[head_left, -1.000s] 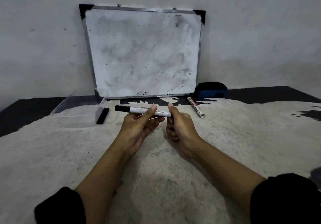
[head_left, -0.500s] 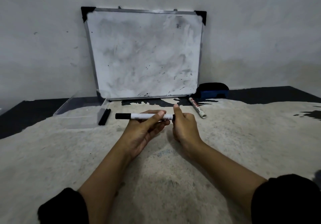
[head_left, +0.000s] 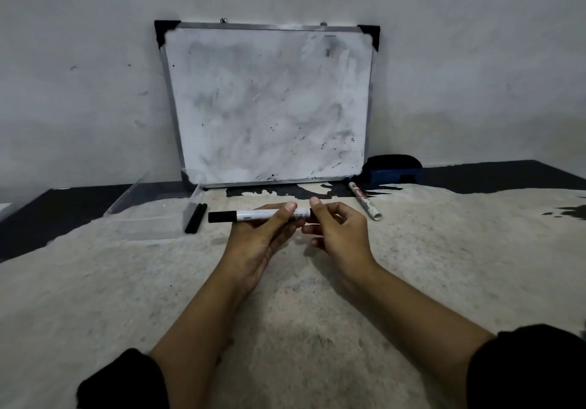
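The marker [head_left: 253, 215] was held level in the air above the table [head_left: 285, 329], in front of the person and short of the whiteboard [head_left: 269, 104]. Its black cap pointed to the person's left and its white barrel ran to the right.

The left hand [head_left: 257, 243] carried the barrel from below. Its thumb was laid over the top near the right end and its fingers lay close together underneath, so the barrel was pinched between them. The right hand [head_left: 337, 234] met the marker at its right end. Its thumb tip pressed there against the curled forefinger, closing on the end of the barrel, and the other fingers were curled loosely into the palm. The tip of the marker was hidden behind that thumb.

The whiteboard stood tilted back against the wall, its face smeared grey. A blue and black eraser [head_left: 393, 170] sat at its lower right corner. Just in front of the eraser a second marker [head_left: 364, 201], white with red print, lay flat on the table. To the left, two black pens [head_left: 196, 218] lay side by side against the edge of a clear plastic tray [head_left: 149, 215]. Both forearms were bare below dark sleeves.
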